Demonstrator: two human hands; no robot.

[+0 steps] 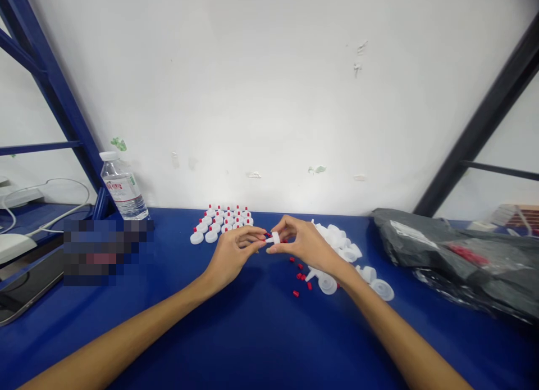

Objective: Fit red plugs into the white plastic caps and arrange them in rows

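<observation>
Between the fingers of my right hand (301, 241) is a white nozzle cap (275, 237), held on its side with its thin spout pointing left. My left hand (236, 250) pinches at the spout's tip, where a bit of a small red cap shows; the fingertips mostly hide it. Behind my left hand stand rows of white nozzle caps with red tips (211, 236), spouts upward. By my right hand and forearm lies a loose pile of white nozzle caps (337, 238). Several small red caps (300, 276) are scattered on the blue table (252, 339) below my right hand.
A clear water bottle (123, 187) stands at the back left against the white wall (269, 98). A dark phone-like device (31, 283) lies at the left edge. On the right is a grey plastic bag (455, 261). Blue and black frame posts (475, 103) rise at both sides.
</observation>
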